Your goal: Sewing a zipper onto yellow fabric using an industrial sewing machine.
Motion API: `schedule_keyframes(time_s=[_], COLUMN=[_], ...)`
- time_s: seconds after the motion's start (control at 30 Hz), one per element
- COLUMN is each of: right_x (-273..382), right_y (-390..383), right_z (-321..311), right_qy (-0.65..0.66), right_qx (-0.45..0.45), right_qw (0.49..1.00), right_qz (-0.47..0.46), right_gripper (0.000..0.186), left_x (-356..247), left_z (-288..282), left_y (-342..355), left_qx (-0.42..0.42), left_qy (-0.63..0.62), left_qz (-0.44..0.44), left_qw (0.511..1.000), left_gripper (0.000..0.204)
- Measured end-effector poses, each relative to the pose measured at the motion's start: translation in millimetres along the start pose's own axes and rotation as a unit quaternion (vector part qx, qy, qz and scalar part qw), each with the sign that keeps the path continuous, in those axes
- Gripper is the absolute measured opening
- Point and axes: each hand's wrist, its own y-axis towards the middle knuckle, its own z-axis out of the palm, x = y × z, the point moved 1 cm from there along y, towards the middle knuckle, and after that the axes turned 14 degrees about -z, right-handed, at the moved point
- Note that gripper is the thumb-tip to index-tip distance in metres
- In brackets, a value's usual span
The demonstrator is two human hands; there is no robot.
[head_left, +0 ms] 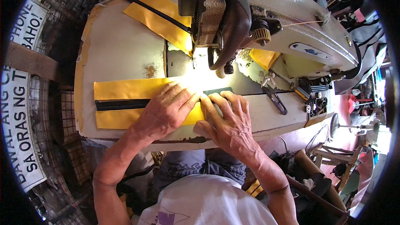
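Observation:
A yellow fabric strip with a black zipper (121,105) down its middle lies flat on the pale sewing machine table. My left hand (166,106) rests palm down across its right part, fingers stretched toward the bright lamp spot. Beside it, my right hand (229,118) presses on the strip's right end with its fingers apart and the thumb spread low. A short dark piece (218,90) shows just beyond the right fingertips. Both hands are close in front of the sewing machine (221,29); glare hides the needle area.
Another yellow strip with a black zipper (160,16) lies behind, left of the machine head. At right are thread snips (277,100), a screwdriver (300,91), a folded yellow piece (264,57) and the bobbin winder (314,103). Wire mesh and signs stand at left.

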Motion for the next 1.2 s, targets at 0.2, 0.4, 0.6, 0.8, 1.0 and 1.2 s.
schedule_keyframes(time_s=[0.2, 0.4, 0.6, 0.8, 1.0, 1.2], right_x=[-4, -9, -10, -11, -13, -13], right_y=[4, 16, 23, 27, 27, 28], right_z=[3, 10, 10, 11, 13, 15], right_qy=[0.000, 0.014, 0.013, 0.014, 0.011, 0.010], right_qx=[-0.008, -0.032, -0.053, -0.062, -0.058, -0.053], right_qw=[1.000, 0.999, 0.998, 0.998, 0.998, 0.998], right_qz=[-0.011, -0.015, -0.006, 0.000, -0.001, 0.013], right_gripper=[0.055, 0.052, 0.053, 0.056, 0.063, 0.060], left_x=[-5, 12, 21, 25, 28, 27], left_z=[4, 3, 2, 2, 2, 1], left_y=[-7, 0, 8, 12, 12, 15], left_qx=[-0.013, -0.011, 0.001, -0.005, 0.013, 0.019], left_qy=[-0.043, -0.031, -0.033, -0.040, -0.041, -0.052], left_qz=[-0.047, -0.024, -0.002, -0.006, 0.002, 0.002], left_qw=[0.998, 0.999, 0.999, 0.999, 0.999, 0.998], left_gripper=[0.035, 0.036, 0.035, 0.035, 0.035, 0.035])
